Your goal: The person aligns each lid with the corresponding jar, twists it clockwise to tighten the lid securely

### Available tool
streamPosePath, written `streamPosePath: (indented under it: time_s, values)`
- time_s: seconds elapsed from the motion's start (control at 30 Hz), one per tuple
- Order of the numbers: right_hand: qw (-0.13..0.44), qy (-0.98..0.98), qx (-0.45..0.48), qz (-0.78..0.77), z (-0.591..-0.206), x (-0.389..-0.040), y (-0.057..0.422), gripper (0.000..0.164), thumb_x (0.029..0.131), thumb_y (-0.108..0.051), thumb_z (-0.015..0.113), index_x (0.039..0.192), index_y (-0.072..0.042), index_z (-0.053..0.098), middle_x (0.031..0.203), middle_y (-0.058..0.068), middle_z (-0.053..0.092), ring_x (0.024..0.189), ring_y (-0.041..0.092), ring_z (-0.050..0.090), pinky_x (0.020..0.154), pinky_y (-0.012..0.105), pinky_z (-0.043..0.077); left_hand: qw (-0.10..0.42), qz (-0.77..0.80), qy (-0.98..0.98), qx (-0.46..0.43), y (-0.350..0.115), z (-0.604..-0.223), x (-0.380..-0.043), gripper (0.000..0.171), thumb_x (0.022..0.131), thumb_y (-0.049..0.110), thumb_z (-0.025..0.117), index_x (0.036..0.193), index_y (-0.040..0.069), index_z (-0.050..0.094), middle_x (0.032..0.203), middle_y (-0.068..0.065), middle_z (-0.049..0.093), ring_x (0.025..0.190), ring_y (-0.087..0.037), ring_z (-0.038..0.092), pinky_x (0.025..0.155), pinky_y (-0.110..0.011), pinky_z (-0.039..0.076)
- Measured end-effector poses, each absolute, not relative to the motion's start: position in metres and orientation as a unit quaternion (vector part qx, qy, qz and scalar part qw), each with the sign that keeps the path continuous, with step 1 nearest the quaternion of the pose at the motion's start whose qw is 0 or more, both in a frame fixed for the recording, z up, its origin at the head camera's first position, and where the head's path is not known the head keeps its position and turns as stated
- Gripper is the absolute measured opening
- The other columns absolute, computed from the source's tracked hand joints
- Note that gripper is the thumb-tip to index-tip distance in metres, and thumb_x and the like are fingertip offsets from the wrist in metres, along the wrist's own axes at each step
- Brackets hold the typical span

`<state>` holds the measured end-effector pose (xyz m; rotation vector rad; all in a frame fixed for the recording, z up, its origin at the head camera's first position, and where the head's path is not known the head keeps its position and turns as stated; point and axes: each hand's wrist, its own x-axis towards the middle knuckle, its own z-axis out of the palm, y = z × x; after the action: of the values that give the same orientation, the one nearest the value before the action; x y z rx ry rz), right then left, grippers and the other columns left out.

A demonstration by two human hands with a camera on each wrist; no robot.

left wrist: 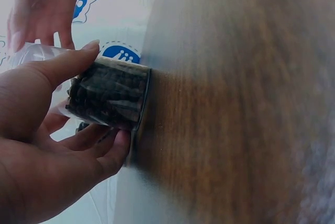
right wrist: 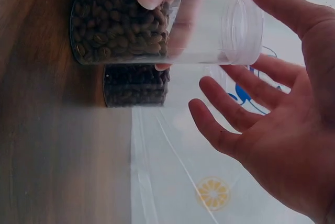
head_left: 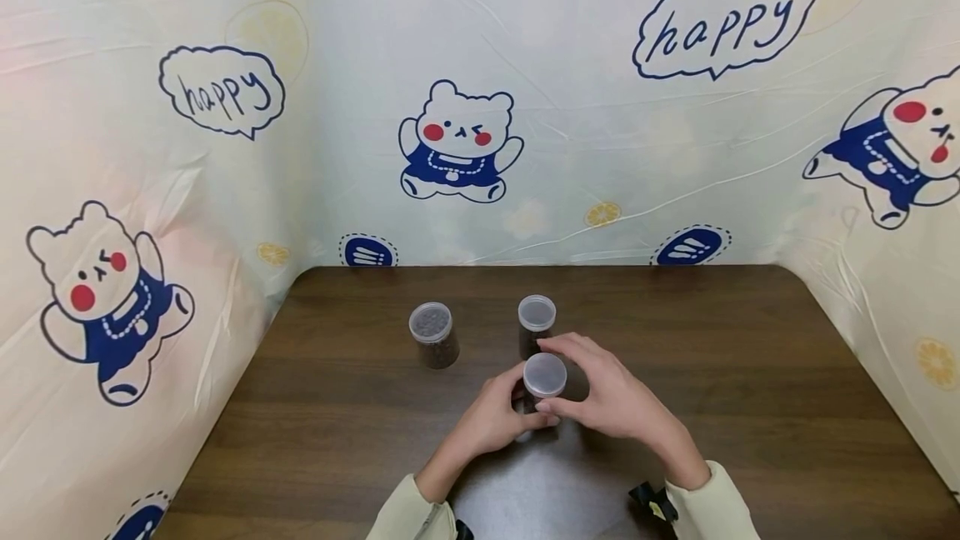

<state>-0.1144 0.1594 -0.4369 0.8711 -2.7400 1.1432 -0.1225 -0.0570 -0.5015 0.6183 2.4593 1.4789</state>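
In the head view a clear jar point(head_left: 545, 383) stands near the middle of the table, its pale translucent lid point(right wrist: 246, 28) on. The right wrist view shows brown coffee beans point(right wrist: 118, 28) filling its lower part. My left hand point(head_left: 491, 415) grips the jar's side, thumb in front and fingers behind. My right hand point(head_left: 615, 394) is at the lid with thumb and fingers spread on either side; firm contact is not clear. A second lidded jar point(head_left: 537, 317) stands just behind, partly hidden by the right hand. A third jar point(head_left: 435, 340) with dark contents stands to the left.
The brown wooden table point(head_left: 322, 440) has rounded far corners. A pale curtain point(head_left: 570, 132) printed with bears and "happy" bubbles surrounds it at the back and sides.
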Motion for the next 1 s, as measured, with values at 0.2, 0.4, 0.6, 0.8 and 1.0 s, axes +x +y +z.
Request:
streamPosePath:
  time_s: [0.2,0.4,0.6,0.8,1.0]
  values:
    - [0.033,-0.879,0.310,0.360,-0.439,-0.116,0.162,0.062,0.087,-0.031,0.088,0.142,-0.018,0.064,0.135,-0.003,0.067,0.123,0.015,0.063,0.102,0.044,0.056,0.107,0.501,0.832,0.212,-0.057,-0.502,-0.122,0.064,0.086,0.031,0.090,0.142,0.025,0.060,0.130,0.002,0.072,0.123,-0.015,0.069,0.105,-0.032,0.055]
    - [0.041,-0.883,0.296,0.361,-0.440,-0.117,0.159,0.060,0.084,-0.034,0.090,0.136,-0.016,0.067,0.129,-0.005,0.068,0.118,0.014,0.064,0.099,0.042,0.056,0.108,0.501,0.832,0.214,-0.057,-0.502,-0.123,0.064,0.086,0.032,0.089,0.143,0.025,0.060,0.130,0.002,0.072,0.123,-0.015,0.069,0.104,-0.033,0.055]
    - [0.057,-0.893,0.264,0.360,-0.441,-0.115,0.153,0.057,0.080,-0.039,0.093,0.125,-0.017,0.066,0.121,-0.007,0.068,0.110,0.012,0.063,0.094,0.037,0.057,0.105,0.489,0.841,0.206,-0.056,-0.500,-0.123,0.061,0.084,0.032,0.091,0.138,0.027,0.063,0.125,0.007,0.074,0.116,-0.008,0.069,0.101,-0.029,0.054]
    - [0.083,-0.897,0.238,0.362,-0.447,-0.112,0.145,0.054,0.077,-0.038,0.094,0.114,-0.015,0.061,0.106,-0.007,0.064,0.093,0.009,0.060,0.081,0.028,0.054,0.076,0.453,0.863,0.210,-0.053,-0.499,-0.120,0.058,0.081,0.032,0.093,0.132,0.021,0.067,0.115,0.004,0.077,0.106,-0.008,0.070,0.093,-0.026,0.056]
    - [0.081,-0.903,0.212,0.364,-0.450,-0.108,0.139,0.053,0.080,-0.038,0.092,0.114,-0.016,0.057,0.105,-0.006,0.060,0.092,0.008,0.060,0.081,0.027,0.054,0.051,0.434,0.873,0.216,-0.051,-0.495,-0.119,0.055,0.080,0.026,0.093,0.127,0.015,0.069,0.110,0.000,0.078,0.099,-0.010,0.072,0.085,-0.025,0.057]
